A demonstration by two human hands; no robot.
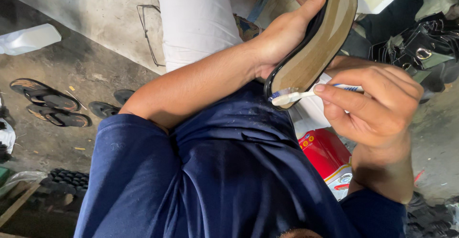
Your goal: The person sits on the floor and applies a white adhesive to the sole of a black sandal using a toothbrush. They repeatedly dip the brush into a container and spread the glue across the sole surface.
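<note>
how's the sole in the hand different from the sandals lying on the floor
The sole is held up off the ground in the left hand, tilted on edge; the sandals lie flat on the concrete floor. The sole shows a bare tan face with a dark rim and no straps; the sandals are dark and have straps. A toothbrush in the right hand touches the sole; nothing touches the sandals. Both are foot-shaped footwear parts.

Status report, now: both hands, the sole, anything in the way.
Left hand grips shoe sole, tan face up. Right hand holds toothbrush, head on sole's lower end. Nothing between brush and sole.
</note>
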